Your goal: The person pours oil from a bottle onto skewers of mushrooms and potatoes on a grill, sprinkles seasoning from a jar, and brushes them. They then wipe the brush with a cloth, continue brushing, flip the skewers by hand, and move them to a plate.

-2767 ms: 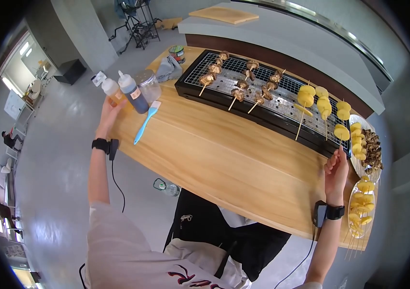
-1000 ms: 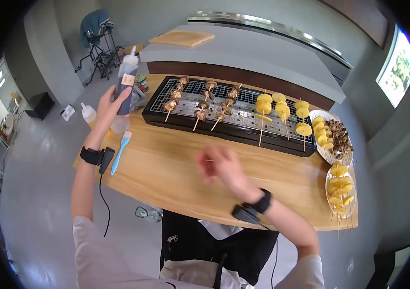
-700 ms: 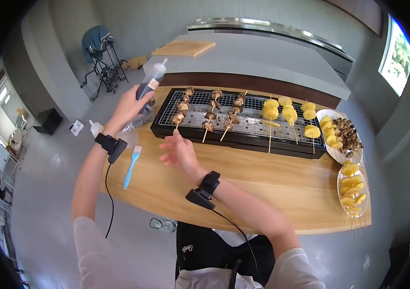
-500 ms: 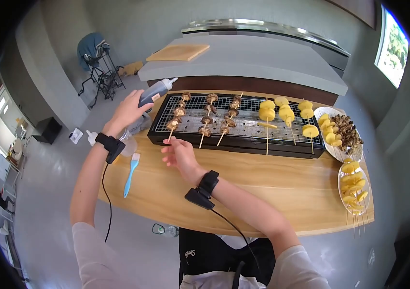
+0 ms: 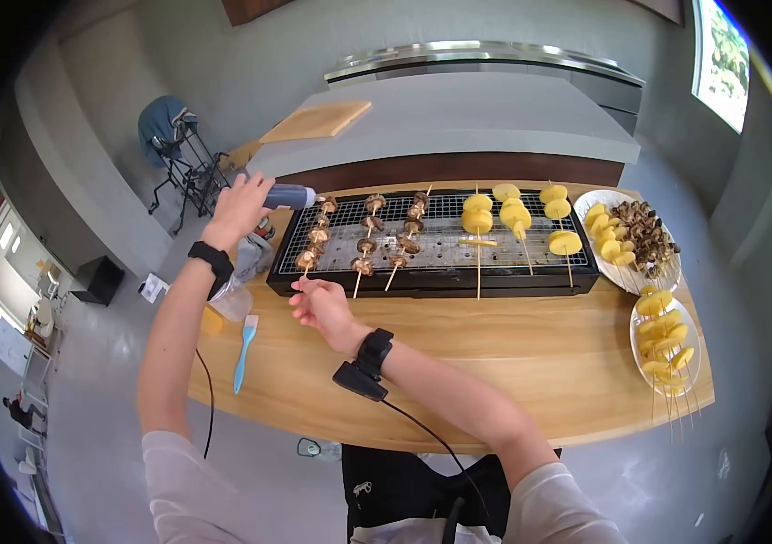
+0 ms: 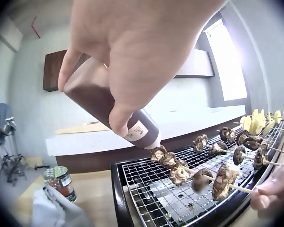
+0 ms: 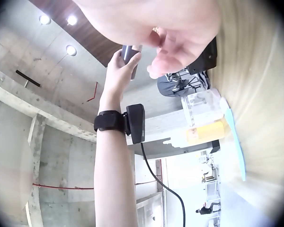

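Note:
My left hand (image 5: 239,213) grips a squeeze bottle (image 5: 291,196) of dark sauce, tipped over sideways and downward. In the left wrist view its nozzle end is right at the far mushroom of the leftmost mushroom skewer (image 6: 180,174). My right hand (image 5: 324,310) pinches the near end of that skewer's stick at the front edge of the black grill (image 5: 459,284). Two more mushroom skewers (image 5: 366,246) and three skewers of yellow slices (image 5: 477,220) lie across the wire grid. The bottle's nozzle tip is hidden behind the mushroom in the left wrist view.
A blue brush (image 5: 243,354), a clear jar (image 5: 234,301) and a yellow sauce bottle (image 7: 206,133) are at the table's left. A can (image 6: 61,182) and grey cloth (image 6: 54,208) sit beside the grill. Two plates of skewers, one round (image 5: 588,199), one oval (image 5: 696,349), stand at the right.
My left hand has lifted the dark sauce bottle from the table's left and tipped it over the grill. My right hand has moved from the rightmost yellow skewer to the leftmost mushroom skewer.

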{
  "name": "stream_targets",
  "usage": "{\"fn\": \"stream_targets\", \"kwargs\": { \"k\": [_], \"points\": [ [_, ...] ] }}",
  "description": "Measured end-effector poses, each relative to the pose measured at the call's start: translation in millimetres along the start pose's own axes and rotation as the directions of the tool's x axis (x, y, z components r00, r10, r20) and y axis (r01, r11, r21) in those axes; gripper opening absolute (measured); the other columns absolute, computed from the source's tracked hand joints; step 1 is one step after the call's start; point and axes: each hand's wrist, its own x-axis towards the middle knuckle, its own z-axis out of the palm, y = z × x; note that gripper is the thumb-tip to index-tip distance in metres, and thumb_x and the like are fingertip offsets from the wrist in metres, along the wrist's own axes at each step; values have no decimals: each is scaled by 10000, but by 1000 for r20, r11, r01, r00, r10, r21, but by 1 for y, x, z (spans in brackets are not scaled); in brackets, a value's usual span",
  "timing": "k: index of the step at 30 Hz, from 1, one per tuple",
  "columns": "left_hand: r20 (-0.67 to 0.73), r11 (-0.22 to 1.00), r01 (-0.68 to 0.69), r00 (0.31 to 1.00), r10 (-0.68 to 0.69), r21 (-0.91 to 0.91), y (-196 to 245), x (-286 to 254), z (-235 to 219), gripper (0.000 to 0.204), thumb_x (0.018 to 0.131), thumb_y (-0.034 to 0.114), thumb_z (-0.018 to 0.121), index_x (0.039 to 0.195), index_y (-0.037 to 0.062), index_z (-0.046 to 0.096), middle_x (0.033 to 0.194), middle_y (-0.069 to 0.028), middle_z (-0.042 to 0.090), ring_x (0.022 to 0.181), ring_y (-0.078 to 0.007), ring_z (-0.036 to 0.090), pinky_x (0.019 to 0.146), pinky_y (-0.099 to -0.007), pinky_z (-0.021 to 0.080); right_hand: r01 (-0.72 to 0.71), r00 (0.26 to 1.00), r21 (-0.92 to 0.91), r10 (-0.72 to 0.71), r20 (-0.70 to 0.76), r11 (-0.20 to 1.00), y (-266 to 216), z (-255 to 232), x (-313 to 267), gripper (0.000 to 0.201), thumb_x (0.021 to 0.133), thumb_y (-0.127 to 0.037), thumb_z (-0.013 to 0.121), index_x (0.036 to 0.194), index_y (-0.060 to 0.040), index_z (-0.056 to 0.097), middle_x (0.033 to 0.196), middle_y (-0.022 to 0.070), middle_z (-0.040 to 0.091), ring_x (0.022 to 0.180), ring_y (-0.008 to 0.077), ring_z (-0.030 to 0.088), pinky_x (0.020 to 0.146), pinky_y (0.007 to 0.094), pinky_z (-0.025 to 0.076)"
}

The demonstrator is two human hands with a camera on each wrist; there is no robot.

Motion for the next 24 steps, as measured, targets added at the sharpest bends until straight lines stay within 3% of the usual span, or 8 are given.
{"fn": "stream_targets", "kwargs": {
  "k": [8, 12, 24],
  "points": [
    [-68, 966, -193, 976, 207, 172, 1, -31, -68, 547, 727, 153, 761, 1223, 135, 531, 1102, -38, 537, 1056, -241, 530, 828, -400, 489, 2, 999, 20, -1, -34, 1000, 1, 0, 3, 204, 978, -207, 475, 991, -41, 591, 791, 50, 629, 604, 123, 582, 546, 273, 472],
    [-54, 957, -241, 966, 253, 161, -2, -32, -77, 527, 720, 141, 761, 1202, 131, 547, 1082, -38, 545, 1040, -239, 540, 819, -399, 491, 9, 1000, 10, -8, -27, 1000, 0, 0, 1, 202, 982, -219, 488, 981, -46, 593, 776, 43, 625, 605, 122, 580, 547, 272, 470],
    [-153, 997, -73, 985, 78, 40, 10, 11, -18, 515, 733, 209, 772, 1190, 113, 555, 1081, -64, 576, 1036, -277, 568, 818, -425, 490, -29, 999, 9, 29, -30, 1000, -2, 1, -1, 189, 962, -217, 518, 983, -44, 590, 760, 35, 606, 613, 117, 572, 549, 261, 459]
  ]
}}
